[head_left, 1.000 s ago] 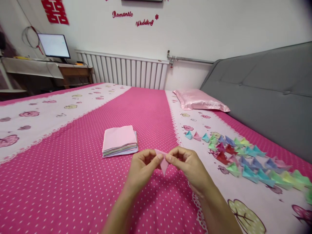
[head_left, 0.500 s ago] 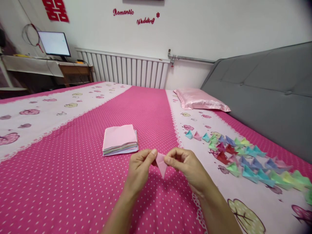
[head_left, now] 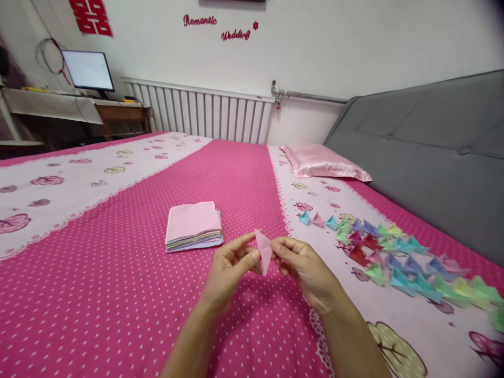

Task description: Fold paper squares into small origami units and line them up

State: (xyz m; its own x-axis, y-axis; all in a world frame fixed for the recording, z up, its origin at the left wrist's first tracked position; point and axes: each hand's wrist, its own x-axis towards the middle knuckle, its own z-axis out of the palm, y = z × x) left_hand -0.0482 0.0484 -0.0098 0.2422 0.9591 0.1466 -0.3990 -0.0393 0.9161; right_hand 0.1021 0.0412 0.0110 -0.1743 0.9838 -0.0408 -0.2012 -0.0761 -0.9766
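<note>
Between my two hands, above the pink dotted bedspread, is a small piece of folded pink paper (head_left: 264, 253), pointed at top and bottom. My left hand (head_left: 232, 268) has its thumb and fingers at the paper's left edge. From the other side, my right hand (head_left: 301, 265) pinches the right edge between thumb and forefinger. A stack of coloured paper squares (head_left: 193, 226), pink on top, lies beyond my left hand. To the right stand several rows of small folded paper boats (head_left: 401, 283) in blue, green, red, pink, purple and yellow.
The bedspread (head_left: 118, 294) spreads under everything. A pink satin pillow (head_left: 325, 161) lies at the back right against a grey padded headboard (head_left: 425, 121). A white radiator (head_left: 200, 110) runs along the wall. At the back left, a desk (head_left: 118, 113) holds a monitor (head_left: 88, 71).
The folded pink paper has been turned and raised slightly, so its upper point now shows above my fingers. My left fingers have opened out behind it.
</note>
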